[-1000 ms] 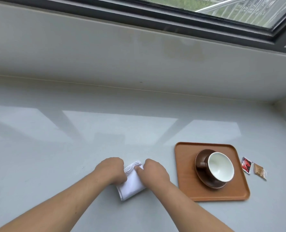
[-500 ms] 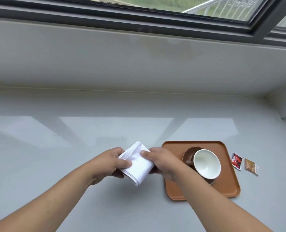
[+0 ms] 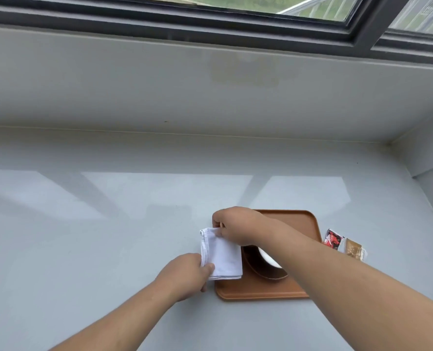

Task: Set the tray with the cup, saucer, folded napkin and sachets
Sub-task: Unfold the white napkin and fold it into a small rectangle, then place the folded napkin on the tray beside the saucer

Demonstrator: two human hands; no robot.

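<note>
Pale grey tabletop (image 3: 83, 249) under a window: the left hand (image 3: 185, 274) and right hand (image 3: 235, 228) both pinch a folded white cloth napkin (image 3: 223, 257) over the rounded brown tray's (image 3: 261, 291) left edge; it holds saucer (image 3: 266, 273) and cup (image 3: 268, 258); two sachets (image 3: 344, 245) lie beside.

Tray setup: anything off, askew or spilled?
No spills or damage. The two sachets lie on the counter right of the tray, not on it. Both hands, left and right, hold the folded napkin at the tray's left edge.
</note>
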